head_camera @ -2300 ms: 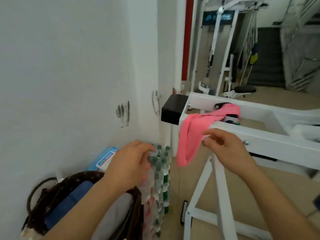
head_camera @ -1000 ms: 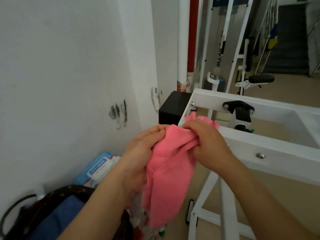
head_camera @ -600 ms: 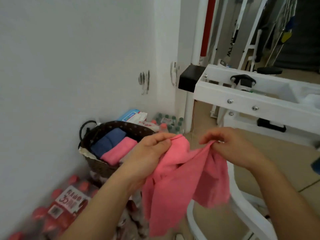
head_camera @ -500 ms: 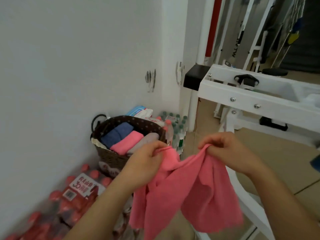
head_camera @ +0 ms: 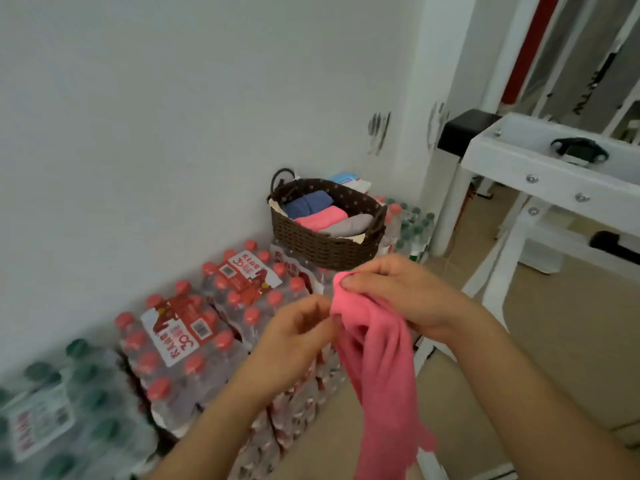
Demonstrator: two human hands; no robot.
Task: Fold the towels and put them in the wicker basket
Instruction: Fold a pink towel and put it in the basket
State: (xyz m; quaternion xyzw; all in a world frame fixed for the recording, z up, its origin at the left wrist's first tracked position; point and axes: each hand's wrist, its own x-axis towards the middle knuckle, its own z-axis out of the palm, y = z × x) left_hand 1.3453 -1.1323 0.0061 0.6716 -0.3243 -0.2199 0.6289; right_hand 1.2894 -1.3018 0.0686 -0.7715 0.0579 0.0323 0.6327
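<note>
A pink towel [head_camera: 379,368] hangs bunched in front of me, its top gripped by my right hand [head_camera: 401,294]. My left hand [head_camera: 294,337] is just left of the towel with curled fingers touching its edge; whether it pinches the cloth is unclear. Beyond the hands stands the brown wicker basket [head_camera: 322,245] on packs of bottles by the wall. Inside it lie a folded blue towel [head_camera: 308,202], a folded pink towel [head_camera: 322,216] and a folded grey towel [head_camera: 348,226], side by side.
Shrink-wrapped packs of red-capped water bottles [head_camera: 214,323] line the white wall, with green-capped ones [head_camera: 45,410] at the lower left. A white metal gym frame [head_camera: 540,174] with a black end cap stands at the right over a tan floor.
I lifted the pink towel off the white frame with both hands and spread it. Since then it has been gathered into a narrow hanging bunch, and my view has turned left toward the basket.
</note>
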